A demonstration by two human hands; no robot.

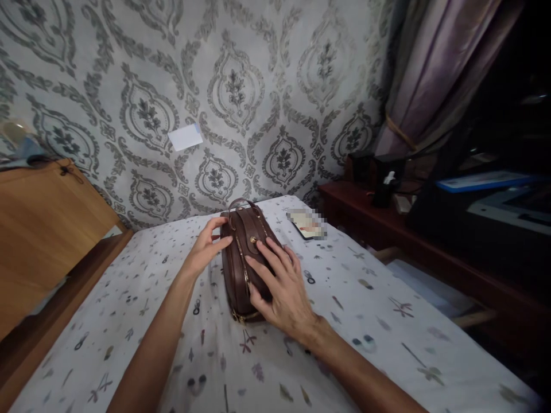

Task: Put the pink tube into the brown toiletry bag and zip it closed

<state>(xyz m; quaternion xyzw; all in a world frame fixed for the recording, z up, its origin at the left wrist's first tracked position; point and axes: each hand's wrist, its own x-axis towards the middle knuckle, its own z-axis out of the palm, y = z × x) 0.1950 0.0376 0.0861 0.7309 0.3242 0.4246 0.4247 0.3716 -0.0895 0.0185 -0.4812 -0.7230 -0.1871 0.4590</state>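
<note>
Brown handbag [244, 232] lies near the far edge of the printed sheet [224, 378], our left hand [203, 248] with fingers parted at its side, our right hand [284, 289] with fingers spread across its top; uneven pressure, we judge, could tip it.

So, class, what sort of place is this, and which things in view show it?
Probably a bedroom: the brown bag rests on a printed white sheet that looks like bedding, with ornate wallpaper behind and a tied-back curtain at right.
</note>
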